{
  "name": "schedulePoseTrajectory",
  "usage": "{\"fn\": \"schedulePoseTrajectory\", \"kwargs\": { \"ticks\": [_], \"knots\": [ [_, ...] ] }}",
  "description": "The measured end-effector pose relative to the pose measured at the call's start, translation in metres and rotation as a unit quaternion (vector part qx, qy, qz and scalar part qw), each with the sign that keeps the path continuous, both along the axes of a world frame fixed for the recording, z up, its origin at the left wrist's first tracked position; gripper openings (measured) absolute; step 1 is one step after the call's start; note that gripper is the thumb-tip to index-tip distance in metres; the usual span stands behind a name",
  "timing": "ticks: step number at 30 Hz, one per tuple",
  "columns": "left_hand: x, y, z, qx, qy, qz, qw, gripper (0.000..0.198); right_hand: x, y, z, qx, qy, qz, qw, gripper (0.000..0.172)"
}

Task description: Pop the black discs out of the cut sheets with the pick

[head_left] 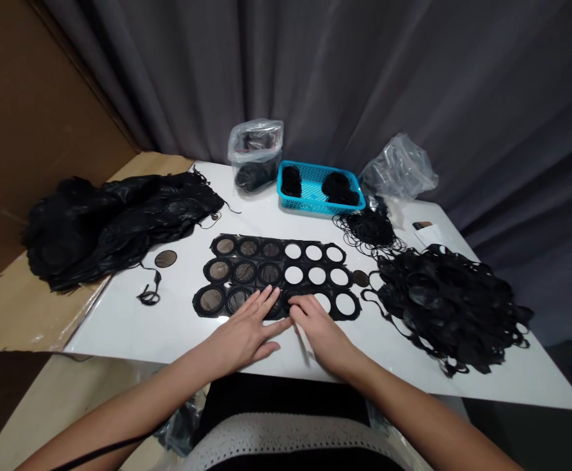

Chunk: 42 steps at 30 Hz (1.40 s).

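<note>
A thin black rubber sheet with rows of round rings lies flat on the table before me. Its left circles still hold thin dark discs, while several on the right are open holes showing white. My left hand rests on the sheet's lower edge, fingers stretched out and spread, thumb apart. Beside it, my right hand has its fingers bent and drawn together at a circle in the bottom row. Whatever those fingertips grip is hidden beneath them.
A pile of black sheets lies left, and a heap of holed black scraps right. Behind stand a clear plastic tub, a blue basket with black rings, and a plastic bag. Loose black rings lie nearby.
</note>
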<state>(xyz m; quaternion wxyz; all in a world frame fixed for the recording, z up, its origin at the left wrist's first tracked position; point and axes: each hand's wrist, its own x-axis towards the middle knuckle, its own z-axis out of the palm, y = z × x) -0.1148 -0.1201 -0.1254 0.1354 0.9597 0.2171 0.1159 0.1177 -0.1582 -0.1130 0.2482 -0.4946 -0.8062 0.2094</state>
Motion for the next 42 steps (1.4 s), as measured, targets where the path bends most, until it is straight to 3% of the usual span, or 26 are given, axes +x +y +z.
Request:
{"fn": "schedulePoseTrajectory", "kwargs": {
  "ticks": [4, 6, 11, 17, 20, 24, 28, 33, 42],
  "knots": [
    [0.001, 0.0, -0.001, 0.0, 0.003, 0.003, 1.0, 0.057, 0.026, 0.009, 0.006, 0.027, 0.078, -0.208, 0.974, 0.019],
    [0.001, 0.001, 0.0, 0.0, 0.007, -0.004, 1.0, 0.056, 0.032, 0.016, 0.014, 0.009, 0.092, -0.269, 0.959, 0.02],
    [-0.014, -0.002, 0.007, -0.001, 0.028, -0.004, 1.0, 0.058, 0.025, 0.037, 0.025, 0.033, 0.074, -0.192, 0.978, 0.023],
    [-0.03, -0.013, 0.012, -0.007, 0.013, 0.007, 1.0, 0.057, 0.065, 0.053, 0.03, 0.109, 0.013, -0.299, 0.948, 0.02],
    [-0.032, -0.013, 0.011, -0.006, 0.011, 0.019, 1.0, 0.062, 0.053, 0.048, 0.032, 0.048, 0.052, -0.243, 0.967, 0.021],
    [-0.036, -0.016, 0.006, 0.017, -0.003, 0.063, 0.998, 0.052, -0.005, 0.037, 0.025, -0.037, 0.105, -0.086, 0.99, 0.02],
    [-0.041, -0.021, 0.004, 0.015, 0.005, 0.064, 0.998, 0.05, -0.037, 0.03, 0.013, -0.118, 0.112, 0.04, 0.986, 0.017],
    [-0.043, -0.023, 0.004, 0.008, 0.018, 0.064, 0.998, 0.053, -0.036, 0.03, 0.011, -0.157, 0.134, 0.049, 0.977, 0.015],
    [-0.042, -0.021, 0.004, 0.003, 0.012, 0.067, 0.998, 0.05, -0.037, 0.03, 0.014, -0.153, 0.097, 0.058, 0.982, 0.016]
  ]
}}
